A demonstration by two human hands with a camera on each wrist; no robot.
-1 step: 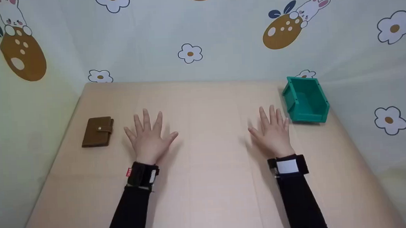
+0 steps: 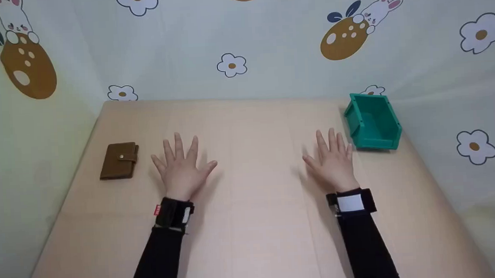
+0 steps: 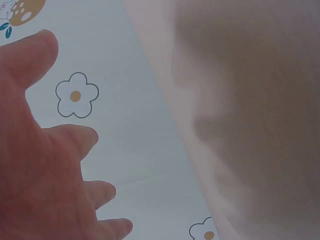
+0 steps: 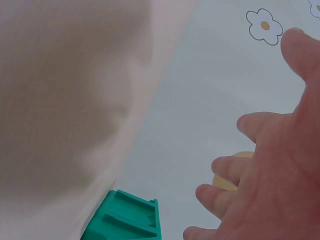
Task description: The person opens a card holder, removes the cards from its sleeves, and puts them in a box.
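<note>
My left hand (image 2: 183,174) is held palm down over the table with its fingers spread and nothing in them. To its left lies a brown wallet-like booklet (image 2: 117,162) with a strap and snap on its right side. My right hand (image 2: 335,166), also spread and holding nothing, is nearest to a green plastic bin (image 2: 375,119) at the back right. Both wrist views show the hands from the palm side, the left hand (image 3: 45,165) and the right hand (image 4: 280,165), each with a shadow on the tabletop. Part of the green bin (image 4: 127,220) shows at the bottom of the right wrist view.
A pale wood-coloured tabletop (image 2: 256,223) spreads under both hands. White curtain (image 2: 276,40) printed with flowers and rabbits stands behind the table and along both sides. The bin sits close to the table's right edge.
</note>
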